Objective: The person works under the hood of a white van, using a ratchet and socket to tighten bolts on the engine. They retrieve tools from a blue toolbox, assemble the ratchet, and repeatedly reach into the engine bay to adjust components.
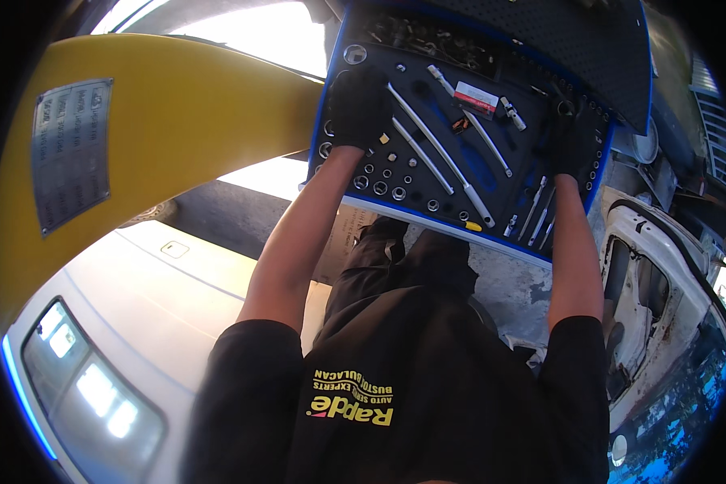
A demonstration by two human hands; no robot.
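Note:
A tool drawer lined with dark foam and edged in blue lies in front of me. My left hand, in a black glove, is over its left side, next to chrome sockets and a long ratchet handle. My right hand, also gloved in black, is at the right side, above slim chrome extension bars. A round metal piece shows by its fingers. Dark gloves against dark foam hide the fingers of both hands. Between them lie a breaker bar and a universal joint.
A red and white card rests on the tools. At the drawer's far side is a tray of loose dark parts, with a black perforated panel beside it. A thick yellow post and a pale vehicle stand left; a stripped vehicle body stands right.

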